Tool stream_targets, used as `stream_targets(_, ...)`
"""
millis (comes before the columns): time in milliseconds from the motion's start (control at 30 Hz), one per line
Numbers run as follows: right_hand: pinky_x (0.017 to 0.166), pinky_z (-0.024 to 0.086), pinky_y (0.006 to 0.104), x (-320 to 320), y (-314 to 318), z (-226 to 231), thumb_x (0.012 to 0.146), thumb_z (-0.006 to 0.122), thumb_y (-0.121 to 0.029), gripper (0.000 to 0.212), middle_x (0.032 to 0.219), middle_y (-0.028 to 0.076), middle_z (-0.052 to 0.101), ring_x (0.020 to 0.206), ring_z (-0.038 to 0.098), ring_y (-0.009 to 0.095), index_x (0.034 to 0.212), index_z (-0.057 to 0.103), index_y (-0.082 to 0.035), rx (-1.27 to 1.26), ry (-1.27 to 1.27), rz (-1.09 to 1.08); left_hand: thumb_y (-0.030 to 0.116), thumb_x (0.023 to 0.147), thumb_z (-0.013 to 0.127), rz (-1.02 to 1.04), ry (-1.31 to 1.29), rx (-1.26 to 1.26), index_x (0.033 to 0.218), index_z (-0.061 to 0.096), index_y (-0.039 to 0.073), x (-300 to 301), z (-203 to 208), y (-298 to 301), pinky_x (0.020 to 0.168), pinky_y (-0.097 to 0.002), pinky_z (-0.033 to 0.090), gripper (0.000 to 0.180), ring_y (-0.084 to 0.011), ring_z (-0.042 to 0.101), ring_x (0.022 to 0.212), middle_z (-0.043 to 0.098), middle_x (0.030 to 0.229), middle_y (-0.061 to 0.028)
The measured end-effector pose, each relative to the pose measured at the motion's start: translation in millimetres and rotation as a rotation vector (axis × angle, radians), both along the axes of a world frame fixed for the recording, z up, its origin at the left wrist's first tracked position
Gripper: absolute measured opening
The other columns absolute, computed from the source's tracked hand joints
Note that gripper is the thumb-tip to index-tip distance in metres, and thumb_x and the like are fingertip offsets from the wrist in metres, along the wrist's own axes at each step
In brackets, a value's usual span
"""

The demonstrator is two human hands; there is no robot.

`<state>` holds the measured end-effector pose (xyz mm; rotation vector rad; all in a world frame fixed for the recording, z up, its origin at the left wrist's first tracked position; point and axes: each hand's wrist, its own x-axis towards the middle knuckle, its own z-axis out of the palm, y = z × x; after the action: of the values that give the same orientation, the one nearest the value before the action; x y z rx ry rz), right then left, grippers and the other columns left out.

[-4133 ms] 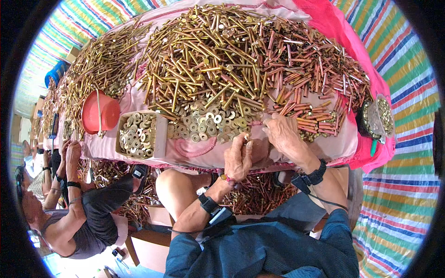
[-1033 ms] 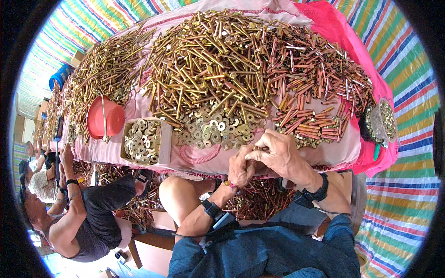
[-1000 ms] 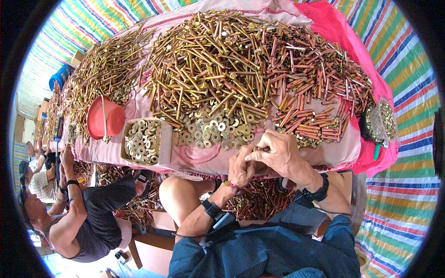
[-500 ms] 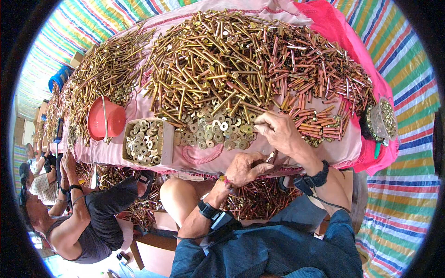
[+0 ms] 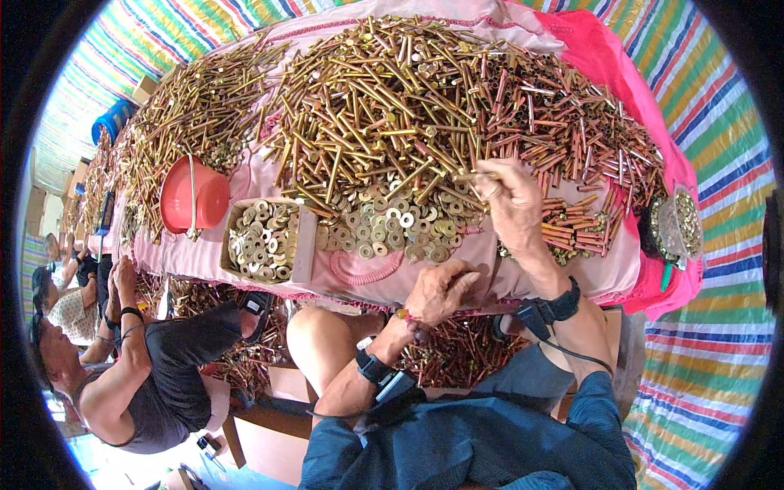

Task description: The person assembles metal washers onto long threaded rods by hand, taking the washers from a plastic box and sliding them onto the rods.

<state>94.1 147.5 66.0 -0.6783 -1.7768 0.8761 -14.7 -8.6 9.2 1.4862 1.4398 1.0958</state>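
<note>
The right hand (image 5: 513, 200) is stretched out over the surface (image 5: 359, 282) and has its fingertips pinched on one long brass bolt (image 5: 476, 175) at the near edge of the big bolt pile (image 5: 384, 106). That bolt lies roughly crosswise, sticking out to the left of the fingers, so it's way closer to the right hand than the left. The left hand (image 5: 439, 290) sits lower, at the front edge of the surface, fingers loosely curled; can't tell if there's something small in it, the palm faces away. Between the two hands is a scatter of washers (image 5: 392, 233), with a box of more washers (image 5: 265, 241) further left and copper-coloured tubes (image 5: 588, 147) off right. A red bowl (image 5: 193, 196) is past the box. Another person (image 5: 122, 367) sits lower left, mostly cut off.
</note>
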Motion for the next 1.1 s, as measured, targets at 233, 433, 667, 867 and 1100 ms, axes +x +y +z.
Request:
stream_targets(233, 0.061, 0.053, 0.023, 36, -28, 12, 0.096, 0.066, -0.013, 0.017, 0.085, 0.006, 0.069, 0.072, 0.065, 0.01, 0.109, 0.067, -0.001, -0.372, -0.086, 0.171, 0.006, 0.084, 0.074, 0.446, 0.092, 0.333, 0.114, 0.064, 0.002, 10, 10, 2, 0.064, -0.0345, 0.052, 0.031, -0.0216, 0.062, 0.067, 0.066, 0.104, -0.0151)
stream_targets(433, 0.061, 0.053, 0.0293, 35, -42, 8, 0.091, 0.072, -0.016, 0.022, 0.083, 0.01, 0.069, 0.069, 0.066, 0.016, 0.107, 0.07, -0.001, -0.19, -0.342, 0.434, 0.004, 0.086, 0.069, 0.346, 0.196, 0.463, 0.117, 0.061, 0.003, 5, -16, 5, 0.059, -0.039, 0.051, 0.032, -0.0325, 0.066, 0.069, 0.066, 0.098, -0.0188)
stream_targets(667, 0.066, 0.052, 0.0437, 37, -26, -26, 0.086, 0.071, -0.019, 0.022, 0.08, 0.018, 0.066, 0.07, 0.065, 0.033, 0.09, 0.071, 0.003, -0.185, -0.615, 0.165, 0.01, 0.095, 0.064, 0.455, 0.021, 0.225, 0.107, 0.063, 0.004, 14, -14, -1, 0.053, -0.0344, 0.048, 0.013, -0.022, 0.064, 0.057, 0.063, 0.07, -0.0101)
stream_targets(867, 0.07, 0.052, 0.0445, 22, -39, -34, 0.08, 0.077, -0.023, 0.027, 0.082, 0.017, 0.067, 0.076, 0.066, 0.034, 0.087, 0.07, 0.002, -0.053, -0.814, 0.054, 0.008, 0.099, 0.06, 0.508, -0.088, 0.245, 0.103, 0.063, 0.001, 14, -18, -2, 0.052, -0.0233, 0.045, 0.008, -0.0073, 0.056, 0.056, 0.062, 0.073, -0.0021)
stream_targets(1100, 0.069, 0.054, 0.0373, 13, -35, -32, 0.079, 0.079, -0.022, 0.026, 0.077, 0.012, 0.072, 0.074, 0.07, 0.025, 0.089, 0.07, 0.0, -0.265, -0.769, 0.072, 0.008, 0.099, 0.061, 0.499, -0.052, 0.253, 0.102, 0.062, 0.001, 11, -19, -5, 0.052, -0.0233, 0.045, 0.008, -0.0071, 0.056, 0.057, 0.062, 0.073, -0.0026)
